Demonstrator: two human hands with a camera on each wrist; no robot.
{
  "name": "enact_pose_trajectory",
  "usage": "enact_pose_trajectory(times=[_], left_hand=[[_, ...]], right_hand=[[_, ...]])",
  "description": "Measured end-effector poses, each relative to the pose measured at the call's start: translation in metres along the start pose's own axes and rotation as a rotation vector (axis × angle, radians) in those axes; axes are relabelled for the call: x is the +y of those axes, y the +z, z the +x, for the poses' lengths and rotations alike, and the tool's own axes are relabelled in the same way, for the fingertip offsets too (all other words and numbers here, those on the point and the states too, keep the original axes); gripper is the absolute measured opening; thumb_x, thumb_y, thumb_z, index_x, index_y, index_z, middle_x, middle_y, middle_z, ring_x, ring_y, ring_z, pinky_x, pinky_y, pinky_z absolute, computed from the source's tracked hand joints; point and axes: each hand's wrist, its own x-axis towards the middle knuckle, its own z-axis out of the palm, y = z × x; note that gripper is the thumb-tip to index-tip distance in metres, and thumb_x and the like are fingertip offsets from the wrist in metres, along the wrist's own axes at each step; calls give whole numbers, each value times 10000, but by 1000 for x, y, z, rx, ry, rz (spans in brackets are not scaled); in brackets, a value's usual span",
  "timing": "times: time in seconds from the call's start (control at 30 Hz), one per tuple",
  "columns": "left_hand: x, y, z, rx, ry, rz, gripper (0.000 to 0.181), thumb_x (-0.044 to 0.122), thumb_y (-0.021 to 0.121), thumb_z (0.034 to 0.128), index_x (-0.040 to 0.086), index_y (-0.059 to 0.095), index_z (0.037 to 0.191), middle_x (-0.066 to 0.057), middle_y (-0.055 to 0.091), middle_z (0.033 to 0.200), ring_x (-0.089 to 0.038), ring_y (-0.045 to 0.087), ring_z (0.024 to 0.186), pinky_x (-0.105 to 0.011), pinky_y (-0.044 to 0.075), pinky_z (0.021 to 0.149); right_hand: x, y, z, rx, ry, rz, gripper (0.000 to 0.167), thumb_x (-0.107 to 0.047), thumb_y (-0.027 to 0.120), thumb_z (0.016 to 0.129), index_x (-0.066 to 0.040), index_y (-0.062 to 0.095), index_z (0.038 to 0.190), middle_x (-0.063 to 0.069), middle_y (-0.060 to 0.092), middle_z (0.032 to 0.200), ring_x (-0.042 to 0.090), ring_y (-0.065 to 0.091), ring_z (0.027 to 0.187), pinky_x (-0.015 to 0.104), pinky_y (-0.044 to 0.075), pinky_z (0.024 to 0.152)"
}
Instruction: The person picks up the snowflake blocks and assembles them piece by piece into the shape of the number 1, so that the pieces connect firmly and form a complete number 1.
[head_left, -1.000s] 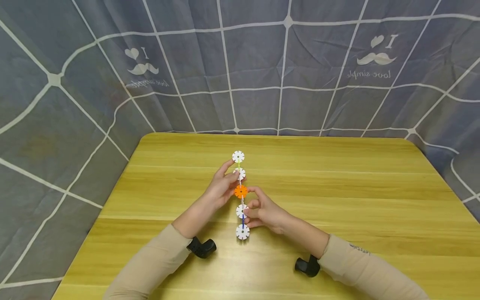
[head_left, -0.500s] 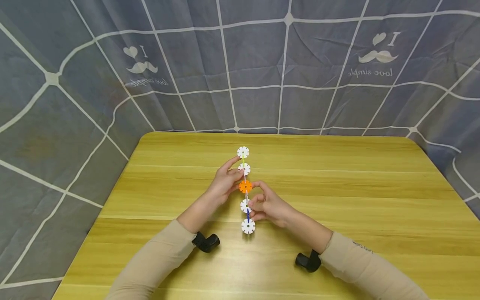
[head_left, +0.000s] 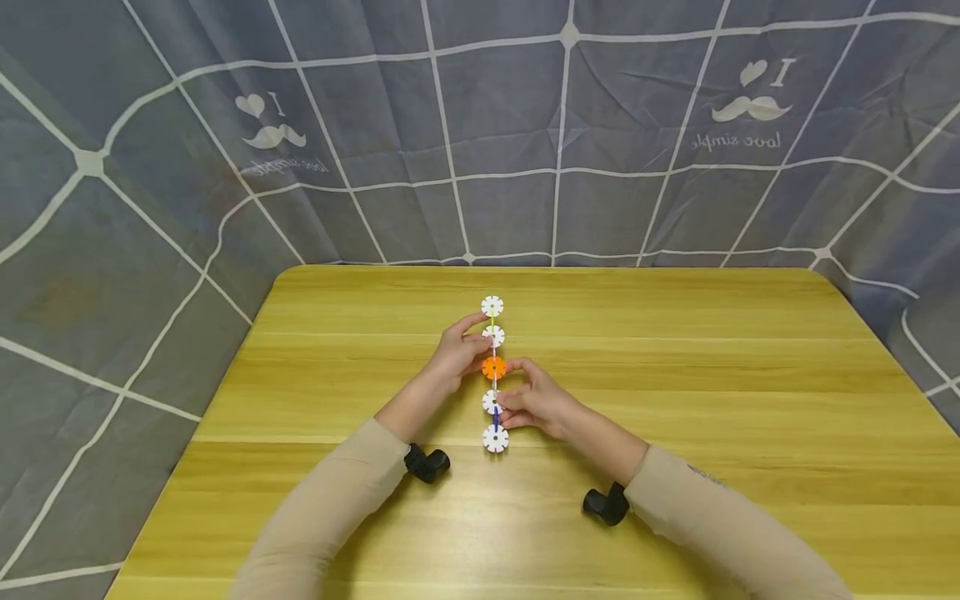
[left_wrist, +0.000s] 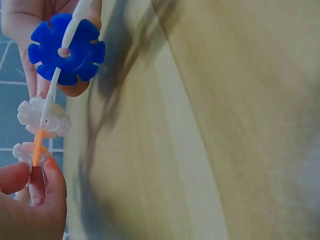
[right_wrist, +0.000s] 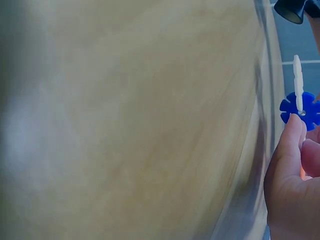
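Both hands hold a straight chain of slotted plastic discs above the wooden table. Flat white discs alternate with edge-on linking discs. At its middle is one disc that looks orange in the head view but blue in the wrist views. Thumb and fingers of my left hand pinch the upper white disc, a finger reaching toward the far white disc. Lower down, my right hand pinches another white disc. Beneath it is an edge-on blue disc, then the nearest white disc.
A yellowish wooden table spreads under the hands. Behind and beside it hangs a grey-blue curtain with white grid lines. Black camera mounts sit at both sleeve cuffs.
The hands and chain have shifted slightly right in the head view, and the chain's near end has moved away from the person. Both grips look the same.
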Motion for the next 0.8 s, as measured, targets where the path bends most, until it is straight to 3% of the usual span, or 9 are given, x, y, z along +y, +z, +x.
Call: enact_pose_trajectory(times=[0.33,0.53,0.7,0.8], left_hand=[[-4,0,17,35,-16,65,442,-13,515,921,80,473,1351,-130,589,1013,-114,552,741,-192,489,613],[-4,-2,21,48,-1,129,420,-36,529,904,18,493,1319,-100,564,923,-89,530,667,-152,454,541],[-5,-4,22,44,60,197,410,-75,570,868,-21,526,1272,-109,544,916,-111,517,692,-157,454,563],[-6,-8,22,51,130,286,407,-69,603,848,-20,541,1247,-164,576,1002,-183,552,809,-188,469,623]], right_hand=[[-4,1,17,84,69,-42,454,69,551,889,-58,350,1276,82,580,655,131,582,509,231,532,496],[-7,1,23,107,88,-88,443,54,578,880,-35,377,1264,70,595,672,123,578,505,226,526,484],[-8,0,25,100,98,-90,453,53,586,874,-1,379,1274,73,586,677,119,575,505,226,529,491],[-7,-3,25,96,99,-86,436,33,586,881,18,398,1274,77,591,687,117,575,511,230,533,498]])
